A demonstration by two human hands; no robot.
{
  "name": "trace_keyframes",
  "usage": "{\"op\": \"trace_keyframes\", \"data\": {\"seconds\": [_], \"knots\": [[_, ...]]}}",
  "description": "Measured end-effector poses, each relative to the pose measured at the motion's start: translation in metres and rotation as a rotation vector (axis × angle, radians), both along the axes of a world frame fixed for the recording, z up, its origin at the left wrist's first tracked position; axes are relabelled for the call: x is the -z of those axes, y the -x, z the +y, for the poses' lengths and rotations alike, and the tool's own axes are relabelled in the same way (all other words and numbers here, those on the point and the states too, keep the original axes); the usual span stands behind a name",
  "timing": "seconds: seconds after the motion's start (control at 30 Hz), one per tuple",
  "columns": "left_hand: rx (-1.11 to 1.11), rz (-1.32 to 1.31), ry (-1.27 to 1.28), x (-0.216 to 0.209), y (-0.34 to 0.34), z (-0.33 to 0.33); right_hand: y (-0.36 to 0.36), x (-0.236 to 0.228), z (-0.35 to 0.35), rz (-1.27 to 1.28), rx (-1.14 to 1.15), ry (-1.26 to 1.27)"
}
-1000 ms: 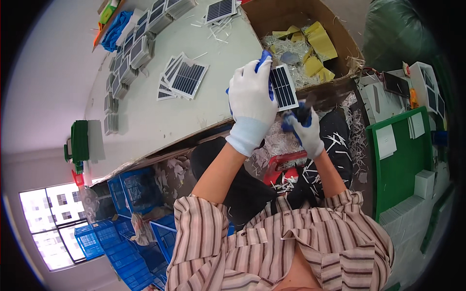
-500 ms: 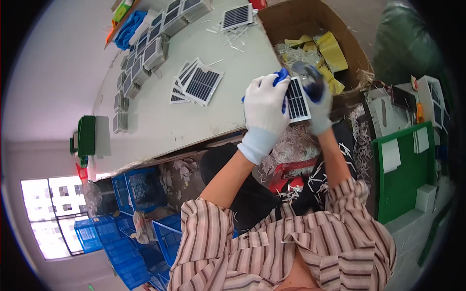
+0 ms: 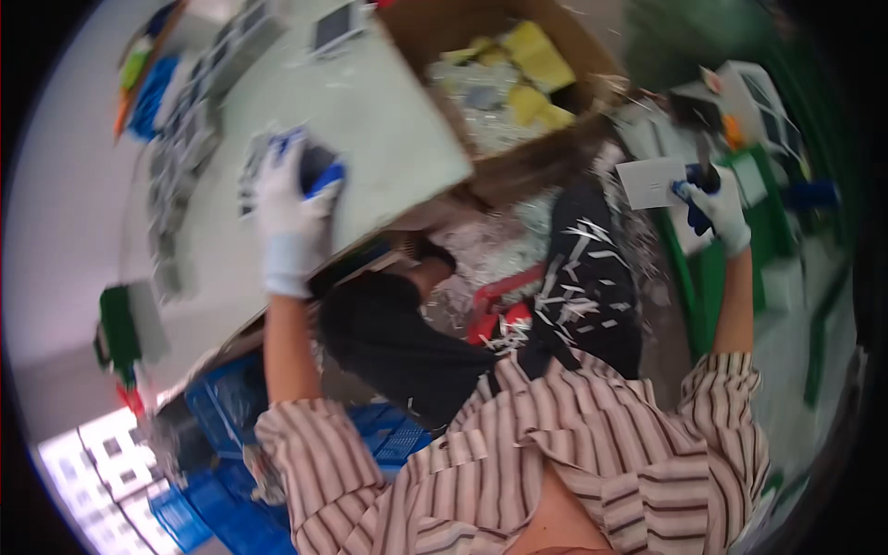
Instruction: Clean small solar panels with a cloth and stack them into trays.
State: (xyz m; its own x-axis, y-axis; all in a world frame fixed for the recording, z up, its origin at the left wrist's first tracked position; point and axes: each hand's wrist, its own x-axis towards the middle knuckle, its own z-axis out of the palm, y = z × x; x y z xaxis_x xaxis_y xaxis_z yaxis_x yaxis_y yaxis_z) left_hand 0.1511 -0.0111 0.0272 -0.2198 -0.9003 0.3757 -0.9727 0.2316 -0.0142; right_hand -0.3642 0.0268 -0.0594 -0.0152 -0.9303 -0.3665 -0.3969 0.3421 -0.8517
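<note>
My left hand [image 3: 289, 203], in a white glove with blue fingertips, reaches over a small pile of dark-striped solar panels [image 3: 314, 166] on the table. Its thumb and fingers are spread about the top panel; motion blur hides whether they grip it. Out to the right, my gloved right hand [image 3: 720, 205] is closed on a small panel [image 3: 649, 183] with its plain white back showing. A dark, narrow tool [image 3: 705, 159] also sticks up from this hand; its kind is unclear.
A cardboard box [image 3: 592, 55] with yellow pieces and white shreds adjoins the table [image 3: 407, 139]. Stacked panels [image 3: 185, 129] line the table's far left. A green board [image 3: 731, 268] stands at right, below my right hand. White strips lie on my dark trousers [image 3: 592, 277].
My hands have moved apart: the left to the panel pile on the table, the right far to the right with the panel. The whole view has shifted leftward.
</note>
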Motion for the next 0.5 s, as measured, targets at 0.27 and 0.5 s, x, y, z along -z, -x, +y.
{"op": "trace_keyframes", "data": {"seconds": [0.27,0.5], "knots": [[0.149,0.069,-0.331,-0.025,-0.020,-0.012,0.117,0.062,0.005,0.229,-0.069,-0.213],[0.169,-0.165,0.028,-0.025,0.002,-0.002,0.070,0.067,0.016,0.716,0.112,0.278]]}}
